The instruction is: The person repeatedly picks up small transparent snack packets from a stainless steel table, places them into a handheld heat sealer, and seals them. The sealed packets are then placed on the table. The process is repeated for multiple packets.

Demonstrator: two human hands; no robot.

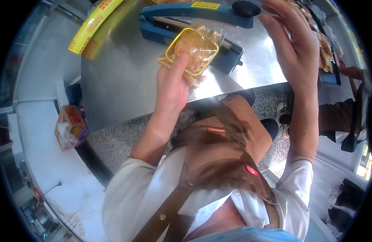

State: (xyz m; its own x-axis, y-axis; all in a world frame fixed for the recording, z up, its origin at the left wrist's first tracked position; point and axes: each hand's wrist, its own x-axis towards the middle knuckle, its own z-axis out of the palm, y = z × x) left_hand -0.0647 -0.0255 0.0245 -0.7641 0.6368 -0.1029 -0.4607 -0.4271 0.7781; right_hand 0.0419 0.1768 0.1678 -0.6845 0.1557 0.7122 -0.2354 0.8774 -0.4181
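My left hand grips a clear plastic bag holding a yellow-rimmed tray of pale brown food, with the thumb across its top. The packet is held over a blue hand impulse sealer, whose arm is raised above the sealing bar. At the arm's end sits a black knob. Beside that knob is my right hand, raised and holding nothing visible, its thumb and fingers apart. Its fingertips run up to the frame's top edge.
The sealer stands on a stainless steel table. A yellow printed roll lies at upper left. At right, a dark tray bears several bagged goods, near another person's hand. A printed carton is on the left.
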